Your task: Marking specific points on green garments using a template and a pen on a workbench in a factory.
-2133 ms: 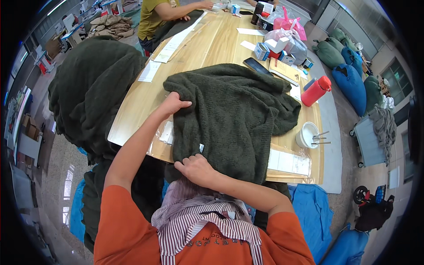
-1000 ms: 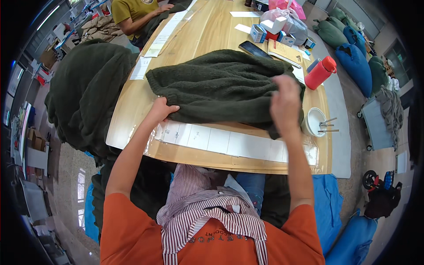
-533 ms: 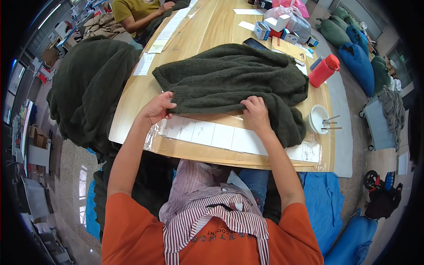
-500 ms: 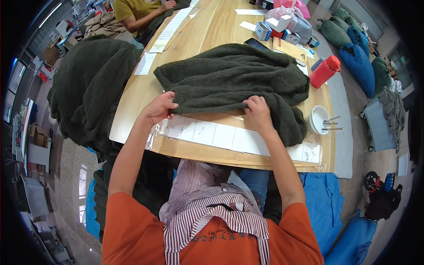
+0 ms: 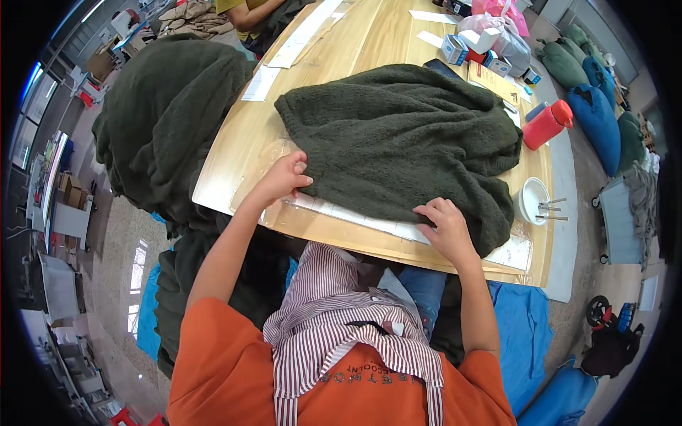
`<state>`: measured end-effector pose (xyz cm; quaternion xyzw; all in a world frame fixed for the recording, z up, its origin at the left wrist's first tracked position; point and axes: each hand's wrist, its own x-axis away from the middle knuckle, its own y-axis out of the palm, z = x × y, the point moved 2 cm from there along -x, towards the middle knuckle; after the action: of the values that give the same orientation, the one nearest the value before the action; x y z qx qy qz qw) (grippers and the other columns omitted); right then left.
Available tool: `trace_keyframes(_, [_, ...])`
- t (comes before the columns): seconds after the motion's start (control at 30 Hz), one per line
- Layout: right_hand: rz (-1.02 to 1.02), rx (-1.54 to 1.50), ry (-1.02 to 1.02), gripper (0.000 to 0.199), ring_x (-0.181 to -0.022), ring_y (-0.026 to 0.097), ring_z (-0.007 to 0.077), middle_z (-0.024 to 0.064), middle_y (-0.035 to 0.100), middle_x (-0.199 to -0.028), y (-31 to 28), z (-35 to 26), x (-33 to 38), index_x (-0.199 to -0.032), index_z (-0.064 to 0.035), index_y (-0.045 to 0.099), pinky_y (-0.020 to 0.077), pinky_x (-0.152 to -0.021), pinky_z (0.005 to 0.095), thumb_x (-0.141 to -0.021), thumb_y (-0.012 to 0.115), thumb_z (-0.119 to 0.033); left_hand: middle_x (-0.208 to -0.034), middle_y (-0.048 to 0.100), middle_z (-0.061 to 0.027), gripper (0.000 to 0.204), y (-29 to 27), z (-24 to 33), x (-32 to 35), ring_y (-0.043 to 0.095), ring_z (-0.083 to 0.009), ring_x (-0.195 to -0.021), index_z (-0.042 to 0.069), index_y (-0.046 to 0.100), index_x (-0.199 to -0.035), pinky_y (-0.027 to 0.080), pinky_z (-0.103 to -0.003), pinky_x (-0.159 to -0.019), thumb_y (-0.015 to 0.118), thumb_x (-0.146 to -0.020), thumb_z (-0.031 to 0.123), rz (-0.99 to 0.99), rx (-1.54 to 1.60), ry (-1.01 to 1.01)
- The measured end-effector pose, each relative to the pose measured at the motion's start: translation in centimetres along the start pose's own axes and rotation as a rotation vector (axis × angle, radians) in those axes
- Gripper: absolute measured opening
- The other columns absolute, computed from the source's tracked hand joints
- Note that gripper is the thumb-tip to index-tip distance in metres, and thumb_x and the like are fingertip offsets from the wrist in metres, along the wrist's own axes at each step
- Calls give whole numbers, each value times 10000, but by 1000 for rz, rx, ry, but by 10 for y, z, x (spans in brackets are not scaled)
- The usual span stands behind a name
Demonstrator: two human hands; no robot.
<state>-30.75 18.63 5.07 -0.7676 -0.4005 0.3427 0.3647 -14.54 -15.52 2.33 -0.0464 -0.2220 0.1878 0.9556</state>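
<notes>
A dark green knitted garment (image 5: 398, 142), folded and rumpled, lies across the wooden table in front of me. At its near left corner, my left hand (image 5: 288, 176) pinches the edge between thumb and fingers. My right hand (image 5: 447, 227) grips the near edge farther right, thumb tucked against the fabric and fingers bent over it. Beneath that edge runs a white paper strip (image 5: 513, 254) with handwritten marks, taped to the table and mostly covered by the knit. The garment's underside is hidden.
A big heap of dark green fabric (image 5: 167, 128) stands left of the table (image 5: 234, 160). On the right are a red bottle (image 5: 545, 125) and a white bowl (image 5: 531, 199) with metal tools. Boxes (image 5: 455, 50) and bags crowd the back; a co-worker's arm (image 5: 249, 13) shows at far left.
The garment's near edge has come toward me and now covers more of the paper strip. Both hands moved nearer with it, and the fabric lies more spread. My view has shifted slightly.
</notes>
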Motion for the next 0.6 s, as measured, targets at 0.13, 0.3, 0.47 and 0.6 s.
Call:
trace_keyframes(0.13, [136,-73,65,198,-924,615,281,73,662,-965,-1,-5,5,-1000,-74,715,499,-808,391,-806,733,-111,-691,396,55,419,10,-12,3,452,-58,-615,56,521,-1181,414,-251,-507,705,-812,-18,153,-116,70])
trace_keyframes(0.3, [195,196,-14,268,-1083,589,305,80,646,-1166,29,1,0,-1112,-150,704,466,-918,448,-852,701,-215,-714,469,-13,434,15,-20,6,495,-148,-645,64,552,-1168,448,-322,-620,726,-779,-17,392,-416,301])
trace_keyframes(0.47, [226,223,-12,405,-1161,567,350,127,591,-1290,30,16,9,-1228,-129,642,463,-967,443,-830,712,-149,-751,535,-71,394,33,-11,26,570,-250,-695,78,571,-1160,469,-382,-662,692,-797,-18,638,-563,318])
trace_keyframes(0.6, [495,-47,0,338,-1097,611,334,152,634,-1194,9,11,33,-1145,-35,652,502,-920,399,-812,705,-14,-844,589,-102,243,93,14,47,589,-322,-844,50,632,-1000,465,-414,-726,648,-768,-21,576,-733,962])
